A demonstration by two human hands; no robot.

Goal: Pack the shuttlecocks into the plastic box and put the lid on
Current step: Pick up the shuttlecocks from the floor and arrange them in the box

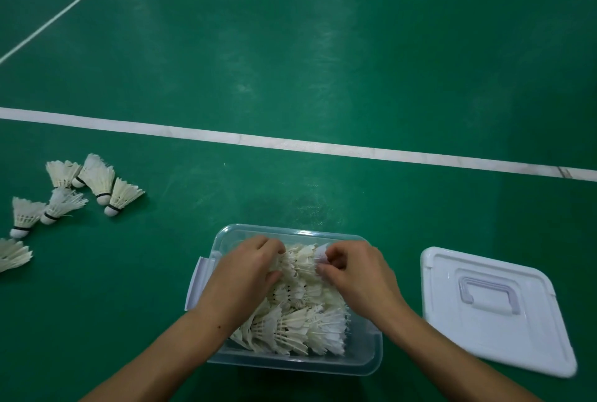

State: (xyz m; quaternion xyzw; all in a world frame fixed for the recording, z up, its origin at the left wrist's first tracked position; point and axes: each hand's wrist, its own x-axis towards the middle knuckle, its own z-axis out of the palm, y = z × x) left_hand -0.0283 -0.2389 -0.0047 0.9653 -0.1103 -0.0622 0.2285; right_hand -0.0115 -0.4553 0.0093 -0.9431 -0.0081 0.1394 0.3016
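A clear plastic box (361,359) sits on the green floor at the bottom centre, filled with several white feather shuttlecocks (303,327) lying in rows. Both my hands are inside its far half. My left hand (248,272) presses its curled fingers onto a shuttlecock in the top row. My right hand (355,272) pinches the feathers of that same row from the right. The white lid (494,311) with a moulded handle lies flat on the floor to the right of the box. Several loose shuttlecocks (97,180) lie scattered on the floor at the far left.
A wide white court line (290,143) crosses the floor beyond the box, and a thin line (71,4) runs diagonally at the top left. Open green floor lies between the loose shuttlecocks and the box.
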